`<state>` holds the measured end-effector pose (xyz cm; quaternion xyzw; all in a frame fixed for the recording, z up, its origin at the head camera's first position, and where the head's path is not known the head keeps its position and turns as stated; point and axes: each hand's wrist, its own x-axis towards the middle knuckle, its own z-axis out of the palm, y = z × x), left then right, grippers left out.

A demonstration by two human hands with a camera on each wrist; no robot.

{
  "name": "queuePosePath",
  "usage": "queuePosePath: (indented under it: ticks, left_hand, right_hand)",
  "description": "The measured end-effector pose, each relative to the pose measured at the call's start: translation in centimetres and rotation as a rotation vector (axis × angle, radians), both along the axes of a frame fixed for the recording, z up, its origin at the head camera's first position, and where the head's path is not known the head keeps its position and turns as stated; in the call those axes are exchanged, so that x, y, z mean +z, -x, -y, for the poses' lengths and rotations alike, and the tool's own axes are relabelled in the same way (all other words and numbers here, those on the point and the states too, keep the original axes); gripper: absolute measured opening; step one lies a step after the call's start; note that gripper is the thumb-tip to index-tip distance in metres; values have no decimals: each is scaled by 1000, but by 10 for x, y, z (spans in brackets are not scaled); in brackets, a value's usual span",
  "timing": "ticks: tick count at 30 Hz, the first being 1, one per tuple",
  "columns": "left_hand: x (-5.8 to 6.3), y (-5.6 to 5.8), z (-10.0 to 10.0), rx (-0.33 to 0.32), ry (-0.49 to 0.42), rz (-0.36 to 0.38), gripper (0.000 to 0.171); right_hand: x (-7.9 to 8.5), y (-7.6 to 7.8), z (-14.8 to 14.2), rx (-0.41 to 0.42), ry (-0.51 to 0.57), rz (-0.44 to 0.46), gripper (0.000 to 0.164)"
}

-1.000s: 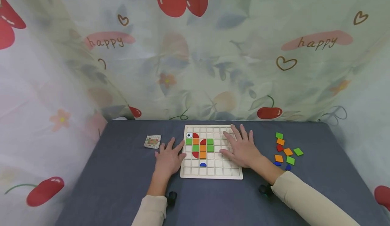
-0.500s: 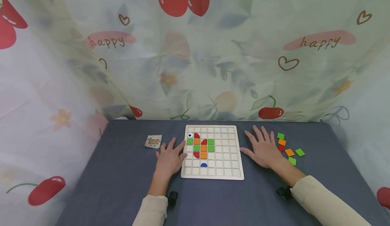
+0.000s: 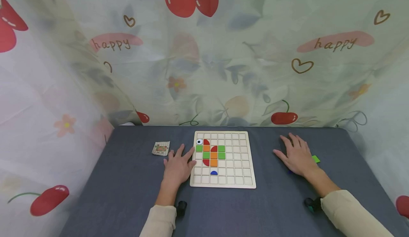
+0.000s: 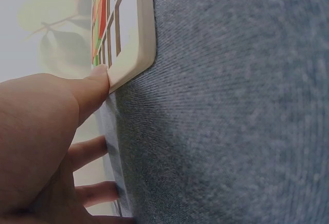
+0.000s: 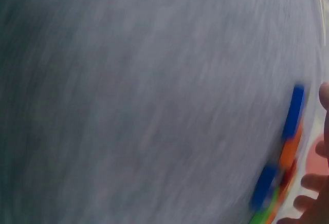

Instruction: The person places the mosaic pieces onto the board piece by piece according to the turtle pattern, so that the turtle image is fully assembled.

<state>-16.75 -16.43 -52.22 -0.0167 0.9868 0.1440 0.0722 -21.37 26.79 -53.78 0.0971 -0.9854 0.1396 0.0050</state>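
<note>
A pale square grid board (image 3: pixel 238 162) lies on the table, with green, orange and red tiles set in its left part. An eye tile (image 3: pixel 199 142) sits at their upper left and a blue half-circle (image 3: pixel 213 173) lower down. My left hand (image 3: pixel 177 167) rests beside the board, fingers spread. In the left wrist view its thumb (image 4: pixel 92 88) touches the board's edge. To the right, my right hand (image 3: pixel 297 157) is over the loose tiles with fingers extended, hiding most of them. A green tile (image 3: pixel 315 159) shows past it. Blue pieces (image 5: pixel 294 112) appear blurred in the right wrist view.
A small printed card (image 3: pixel 161 148) lies left of the board, near the left fingertips. The dark grey tablecloth (image 3: pixel 223 212) covers the table. Behind it hangs a patterned curtain (image 3: pixel 204 70) with cherries and "happy" lettering.
My right hand has moved right, off the board and across to the loose tiles, which it now mostly covers. The left hand and the tiles on the board have stayed put.
</note>
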Motion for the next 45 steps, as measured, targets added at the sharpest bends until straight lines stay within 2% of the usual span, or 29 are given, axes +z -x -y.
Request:
queuePosePath:
  ticks: [6,12,21,26,38,45]
  left_hand:
    - [-1,0,1,-3,-2,-1,57]
    - [0,0,1,-8,-11,-2,57]
    - [-1,1,1,-7,-13,-4,56]
    - [-1,1,1,-4,-7,-4,56]
    - [0,1,0,7,-8,-4,57]
    - [0,0,1,5,-6,-1,56]
  right_hand:
    - [2,0,-24,-64,61,22,75]
    - [2,2,-34,-113,101,-3,68]
    - [3,5,-35,-102,33,-25,46]
    - [3,7,-34,-133,78,-41,39]
    - [5,10,-32,-157,146,-16,39]
    - [10,12,-30,-120,235,-96,19]
